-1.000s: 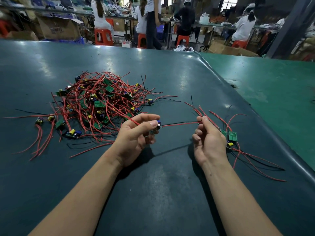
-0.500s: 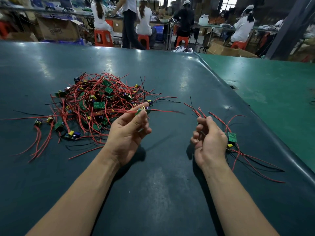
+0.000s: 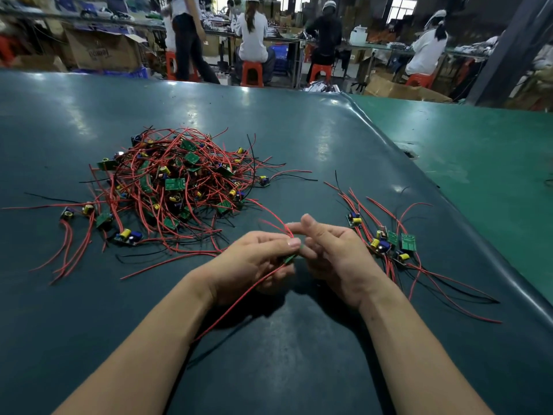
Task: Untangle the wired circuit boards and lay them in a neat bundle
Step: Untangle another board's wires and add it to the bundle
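Note:
A tangled pile of small green circuit boards with red and black wires (image 3: pixel 179 181) lies on the dark mat at the left middle. To the right, a small bundle of sorted boards (image 3: pixel 386 244) lies with its wires trailing near and far. My left hand (image 3: pixel 254 262) grips one green board (image 3: pixel 289 259) in front of the pile; a long red wire hangs from it toward me. My right hand (image 3: pixel 332 253) meets the left one and pinches a red wire of that board with curled fingers.
The dark green mat (image 3: pixel 269 354) covers the table, and a lighter green table (image 3: pixel 478 163) adjoins it on the right past a raised seam. Beyond the far edge, people sit or walk among red stools, benches and cardboard boxes.
My left hand has drawn a board out of the pile toward me. My right hand has left the sorted bundle and moved left to join it.

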Available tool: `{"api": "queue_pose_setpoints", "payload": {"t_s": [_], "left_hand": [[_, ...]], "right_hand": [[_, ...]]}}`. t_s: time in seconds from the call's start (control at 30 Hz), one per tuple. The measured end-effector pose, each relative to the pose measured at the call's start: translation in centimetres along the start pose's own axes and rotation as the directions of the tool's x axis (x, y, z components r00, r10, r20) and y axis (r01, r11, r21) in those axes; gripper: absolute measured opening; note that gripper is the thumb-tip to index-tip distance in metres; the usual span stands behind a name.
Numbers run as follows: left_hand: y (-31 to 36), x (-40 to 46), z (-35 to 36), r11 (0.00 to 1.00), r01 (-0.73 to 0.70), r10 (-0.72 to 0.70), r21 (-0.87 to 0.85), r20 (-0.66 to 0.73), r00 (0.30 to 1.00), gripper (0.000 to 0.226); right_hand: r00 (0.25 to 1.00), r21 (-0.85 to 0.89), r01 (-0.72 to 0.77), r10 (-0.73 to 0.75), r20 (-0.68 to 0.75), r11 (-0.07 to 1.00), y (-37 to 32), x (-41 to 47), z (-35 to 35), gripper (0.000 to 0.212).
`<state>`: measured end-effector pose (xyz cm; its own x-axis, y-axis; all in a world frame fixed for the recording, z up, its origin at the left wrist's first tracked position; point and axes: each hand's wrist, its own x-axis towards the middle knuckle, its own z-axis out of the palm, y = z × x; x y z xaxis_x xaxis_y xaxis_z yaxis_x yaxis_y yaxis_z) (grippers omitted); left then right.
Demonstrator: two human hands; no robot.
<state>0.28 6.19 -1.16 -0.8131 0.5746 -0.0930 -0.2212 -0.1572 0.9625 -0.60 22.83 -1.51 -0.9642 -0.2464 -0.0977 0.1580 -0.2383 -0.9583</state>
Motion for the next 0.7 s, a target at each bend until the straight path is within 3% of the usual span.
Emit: {"api": "queue_pose_setpoints", "payload": {"t_s": [0.07, 0.2, 0.3, 0.43, 0.57, 0.7], "left_hand": [[-0.1, 0.1, 0.1, 1.000, -0.013, 0.013, 0.013, 0.001, 1.000, 0.028], [-0.5, 0.2, 0.6, 0.999, -0.041, 0.041, 0.000, -0.042, 0.998, 0.042], [-0.6, 0.3, 1.0, 0.999, -0.047, 0.049, 0.022, -0.093, 0.994, 0.033], [-0.6, 0.4, 0.7, 0.998, -0.065, 0.067, 0.021, -0.117, 0.991, 0.036], [-0.5, 0.3, 0.6, 0.986, -0.091, 0.102, 0.138, -0.069, 0.992, 0.029], [-0.6, 0.2, 0.6, 0.979, -0.107, 0.117, 0.175, -0.049, 0.992, 0.033]], "right_hand": [[0.999, -0.022, -0.019, 0.020, 0.050, 1.000, -0.2, -0.2, -0.2, 0.028], [0.995, -0.020, -0.005, 0.007, 0.103, 1.000, -0.2, -0.5, 0.1, 0.026], [1.000, 0.080, 0.023, -0.022, -0.017, 0.996, -0.1, -0.2, 0.3, 0.008], [0.986, 0.086, 0.051, -0.036, -0.162, 0.995, 0.2, 0.3, 0.3, 0.014], [0.932, 0.239, 0.200, -0.109, -0.347, 0.950, -0.3, 1.0, -0.4, 0.014], [0.874, 0.198, 0.283, -0.167, -0.457, 0.939, -0.1, 1.4, -0.7, 0.012]]}}
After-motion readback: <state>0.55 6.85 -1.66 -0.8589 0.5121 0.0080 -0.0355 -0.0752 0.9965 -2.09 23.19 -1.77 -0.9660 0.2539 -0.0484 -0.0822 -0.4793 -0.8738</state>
